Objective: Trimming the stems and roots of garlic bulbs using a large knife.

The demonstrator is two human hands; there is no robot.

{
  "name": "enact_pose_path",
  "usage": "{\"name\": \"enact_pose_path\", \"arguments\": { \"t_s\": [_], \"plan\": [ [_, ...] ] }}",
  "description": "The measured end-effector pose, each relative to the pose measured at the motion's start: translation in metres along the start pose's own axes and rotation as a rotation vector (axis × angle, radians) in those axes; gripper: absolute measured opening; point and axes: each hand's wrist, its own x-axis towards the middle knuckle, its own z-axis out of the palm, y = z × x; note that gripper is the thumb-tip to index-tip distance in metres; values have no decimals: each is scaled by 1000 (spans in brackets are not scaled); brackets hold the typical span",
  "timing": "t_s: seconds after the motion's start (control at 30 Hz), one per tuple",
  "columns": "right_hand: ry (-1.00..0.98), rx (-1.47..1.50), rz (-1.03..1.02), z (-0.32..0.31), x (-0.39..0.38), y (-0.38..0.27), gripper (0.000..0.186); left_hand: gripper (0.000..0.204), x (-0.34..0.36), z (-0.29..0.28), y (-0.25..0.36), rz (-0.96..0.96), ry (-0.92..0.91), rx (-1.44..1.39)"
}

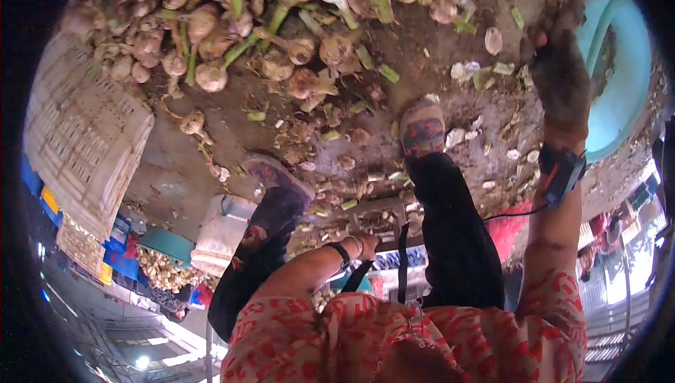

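My left hand (367,245) is low between my legs, its fingers closed at the edge of a greyish frame (380,207) that looks like a low stool. Part of that hand is hidden. My right arm stretches far out to the right. My right hand (562,77), dark as if gloved or soiled, lies at the near-left rim of a turquoise basin (636,87). Its fingers extend along the rim with the thumb apart, and nothing shows in it. A large heap of garlic bulbs (211,77) with cut green stems spreads over the ground in front of me.
A whitish plastic crate (84,130) stands at the left. Behind it are a white bucket (221,235) and a green tub (167,244) near more garlic. Stem pieces and peelings litter the ground around my shoes (424,130). A black strap (403,263) hangs between my legs.
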Motion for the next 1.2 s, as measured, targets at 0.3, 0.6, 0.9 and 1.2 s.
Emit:
{"name": "enact_pose_path", "arguments": {
  "t_s": [0.3,0.6,0.9,1.2],
  "plan": [
    [91,-69,44,79,-34,13,52,60,-98,-171,18,722,1051,-289],
    [79,-978,-395,141,-35,24,30,36,-127,-317,-44,-172,1904,-992],
    [-280,-1202,-281,156,-53,30,41,56,-197,-266,-7,692,1629,-738],
    [-525,-1635,-499,162,-80,91,49,46,-257,-213,48,770,1585,-571]
  ]
}}
